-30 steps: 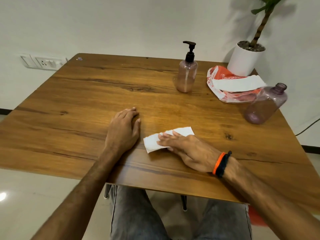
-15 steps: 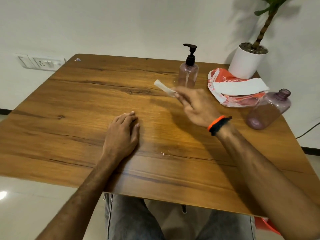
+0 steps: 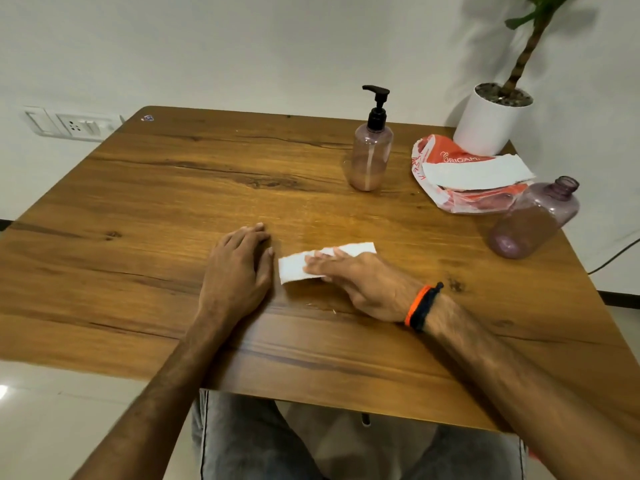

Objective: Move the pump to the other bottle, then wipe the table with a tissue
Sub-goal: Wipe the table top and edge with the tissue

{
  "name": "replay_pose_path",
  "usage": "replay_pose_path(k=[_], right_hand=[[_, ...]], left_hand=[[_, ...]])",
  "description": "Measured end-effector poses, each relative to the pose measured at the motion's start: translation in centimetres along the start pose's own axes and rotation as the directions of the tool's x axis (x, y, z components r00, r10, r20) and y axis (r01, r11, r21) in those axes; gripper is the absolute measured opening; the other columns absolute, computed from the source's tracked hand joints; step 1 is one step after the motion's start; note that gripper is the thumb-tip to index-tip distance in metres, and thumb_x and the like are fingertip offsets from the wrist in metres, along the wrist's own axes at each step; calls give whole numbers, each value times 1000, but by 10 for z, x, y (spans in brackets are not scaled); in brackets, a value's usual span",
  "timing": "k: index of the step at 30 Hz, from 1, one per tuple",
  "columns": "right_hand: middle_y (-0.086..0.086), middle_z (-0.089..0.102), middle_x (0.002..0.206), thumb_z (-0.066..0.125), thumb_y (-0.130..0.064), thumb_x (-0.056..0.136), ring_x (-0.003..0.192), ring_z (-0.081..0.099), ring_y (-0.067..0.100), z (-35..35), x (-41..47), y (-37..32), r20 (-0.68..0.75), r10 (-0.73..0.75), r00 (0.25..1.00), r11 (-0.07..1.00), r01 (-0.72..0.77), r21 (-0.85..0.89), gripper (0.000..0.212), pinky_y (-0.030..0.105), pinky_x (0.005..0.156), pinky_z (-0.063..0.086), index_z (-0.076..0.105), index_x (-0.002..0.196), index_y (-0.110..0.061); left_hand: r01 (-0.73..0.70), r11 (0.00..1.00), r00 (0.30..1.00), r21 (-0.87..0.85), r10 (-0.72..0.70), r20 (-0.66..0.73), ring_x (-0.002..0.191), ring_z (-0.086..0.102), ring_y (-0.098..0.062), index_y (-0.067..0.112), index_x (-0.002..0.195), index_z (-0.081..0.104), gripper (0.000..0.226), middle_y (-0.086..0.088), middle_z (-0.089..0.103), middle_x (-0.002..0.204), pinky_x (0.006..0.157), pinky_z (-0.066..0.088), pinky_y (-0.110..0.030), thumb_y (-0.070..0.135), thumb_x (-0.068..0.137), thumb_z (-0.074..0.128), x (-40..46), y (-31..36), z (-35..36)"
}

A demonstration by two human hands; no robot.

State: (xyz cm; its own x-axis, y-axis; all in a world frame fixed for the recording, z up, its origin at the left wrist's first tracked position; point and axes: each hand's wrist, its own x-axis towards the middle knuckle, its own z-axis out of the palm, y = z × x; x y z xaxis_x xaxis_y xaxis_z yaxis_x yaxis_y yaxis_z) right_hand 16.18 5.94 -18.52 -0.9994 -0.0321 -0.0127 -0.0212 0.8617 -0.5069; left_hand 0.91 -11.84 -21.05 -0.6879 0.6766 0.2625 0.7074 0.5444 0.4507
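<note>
Head view: wood-grain table (image 3: 145, 209), knots visible. Folded white tissue (image 3: 294, 268) lies flat near centre, pressed under the flat, open fingers of the right hand (image 3: 360, 282). Left hand (image 3: 235, 271) rests palm-down and open just beside the tissue's left edge. Black pump (image 3: 376, 109) sits on the upright translucent bottle (image 3: 370, 161). Open bottle (image 3: 533, 220) tilts at right. Orange pack (image 3: 446, 157) reads "ORIGAM".

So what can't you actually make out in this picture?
- Tissue: its middle is covered by the right hand in the head view.
- Plant: its top is cut off by the upper edge.
- Tissue pack: the print is partly covered by a loose sheet.
- Sticker at the table's far corner: too small to read.
- Open bottle: whether it holds liquid can't be told.
</note>
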Motion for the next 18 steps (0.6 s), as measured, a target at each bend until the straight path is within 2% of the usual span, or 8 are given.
replay_pose_path(k=[3,5,6,8,10,13,16,18], right_hand=[[-3,48,146,41,-8,101,137,41,11,4,-26,-17,29,-31,999,994,28,109,40,23,118,25,52,137,-22],[-8,63,123,45,-8,100,109,57,-1,-8,-34,-22,-1,-53,999,985,53,161,37,12,96,42,57,132,-21],[-7,67,109,46,-7,99,93,59,-1,-16,-35,-22,-43,-29,999,980,37,195,35,15,83,47,59,129,-19],[0,69,94,45,-6,99,82,61,8,-36,-27,-18,-161,52,986,956,-2,294,31,25,72,50,63,122,-18],[-5,66,80,46,-13,101,69,57,7,-56,-11,-12,-310,57,949,980,6,200,27,22,60,44,64,117,-25],[-2,61,76,47,-12,100,59,49,0,-79,19,0,-415,50,908,999,-45,22,31,13,55,34,62,126,-18],[12,67,97,46,-9,98,71,54,14,-86,43,13,-337,55,940,971,-128,-200,38,20,60,36,55,133,-21],[13,67,108,45,-7,98,80,56,17,-81,48,22,-240,61,969,927,-144,-345,40,21,64,37,53,134,-22]], left_hand=[[6,1000,1000,4,-6,6,131,45,-21,14,128,58,37,-2,53,142,110,36,-44,28,94,52,0,1,-1],[7,1000,1000,-7,-7,12,131,44,-21,14,129,57,38,-2,52,143,111,35,-44,29,95,52,0,0,-2],[2,1000,1000,-17,-2,17,132,44,-21,14,130,56,38,-2,51,143,112,34,-44,29,95,52,0,-1,-2],[-11,1000,1000,-25,11,13,131,44,-21,14,129,56,37,-3,52,143,111,35,-45,29,95,52,0,-2,-1],[-18,1000,1000,-21,18,-5,130,47,-21,14,127,58,36,-3,54,141,110,37,-46,29,95,52,0,-4,1],[-26,1000,1000,-17,26,-17,128,49,-22,15,125,59,36,-2,55,139,108,40,-46,32,94,50,1,-5,2],[-25,999,999,-19,25,-24,126,50,-23,14,123,60,39,-2,56,138,107,41,-45,35,92,47,1,-5,1],[-23,1000,999,-17,23,-26,126,51,-23,13,122,61,38,-3,57,138,107,40,-45,33,92,48,1,-3,1]])
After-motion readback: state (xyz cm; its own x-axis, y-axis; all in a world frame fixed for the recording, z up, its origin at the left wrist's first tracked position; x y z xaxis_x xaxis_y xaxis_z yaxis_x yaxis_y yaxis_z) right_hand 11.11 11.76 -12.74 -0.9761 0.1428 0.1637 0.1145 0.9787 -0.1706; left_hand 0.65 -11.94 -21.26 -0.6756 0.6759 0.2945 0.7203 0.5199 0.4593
